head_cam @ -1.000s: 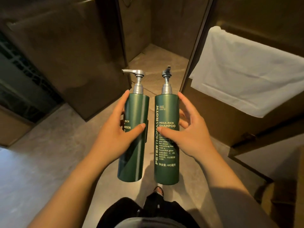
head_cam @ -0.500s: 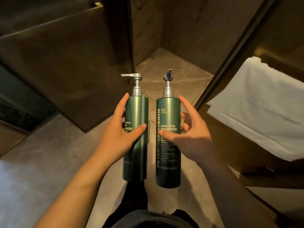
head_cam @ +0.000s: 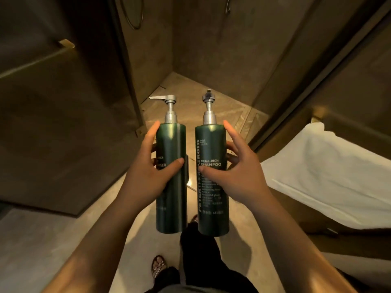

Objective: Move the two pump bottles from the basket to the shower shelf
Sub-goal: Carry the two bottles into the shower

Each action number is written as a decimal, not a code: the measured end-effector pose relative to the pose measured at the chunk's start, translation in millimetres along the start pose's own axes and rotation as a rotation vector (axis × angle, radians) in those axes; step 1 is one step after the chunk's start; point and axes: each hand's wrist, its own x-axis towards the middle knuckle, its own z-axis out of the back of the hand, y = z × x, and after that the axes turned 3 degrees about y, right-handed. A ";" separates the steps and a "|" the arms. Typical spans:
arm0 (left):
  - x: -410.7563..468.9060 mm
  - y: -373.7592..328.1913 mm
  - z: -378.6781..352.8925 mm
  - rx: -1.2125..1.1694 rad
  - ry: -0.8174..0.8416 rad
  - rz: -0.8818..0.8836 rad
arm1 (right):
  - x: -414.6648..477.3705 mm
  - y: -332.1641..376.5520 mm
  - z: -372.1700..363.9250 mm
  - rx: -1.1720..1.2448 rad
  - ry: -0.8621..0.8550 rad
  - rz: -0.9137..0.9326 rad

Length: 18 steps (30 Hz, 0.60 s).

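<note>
Two tall dark green pump bottles with silver pumps are held upright side by side in front of me. My left hand [head_cam: 146,176] grips the left bottle [head_cam: 172,199], whose spout points left. My right hand [head_cam: 237,174] grips the right bottle [head_cam: 212,187], labelled shampoo. The bottles stay a small gap apart. No basket or shower shelf is in sight.
Straight ahead lies the shower stall floor [head_cam: 190,98] between a dark glass panel [head_cam: 118,60] on the left and a door frame [head_cam: 296,85] on the right. A white towel [head_cam: 330,176] hangs at the right. My legs and a sandalled foot [head_cam: 158,265] show below.
Both bottles have stayed in my hands while I moved toward the shower stall. The stall floor now fills more of the view, and the towel has slid right and lower.
</note>
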 end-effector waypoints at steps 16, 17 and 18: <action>182.4 -25.6 -24.1 0.050 -0.010 0.016 | 184.7 -3.1 50.0 0.112 -0.019 0.032; 193.8 -23.8 -21.3 0.044 -0.003 0.023 | 196.1 -3.0 49.2 0.113 -0.020 0.023; 205.5 -22.5 -18.1 0.036 0.008 0.024 | 207.0 -2.0 48.0 0.111 -0.024 0.015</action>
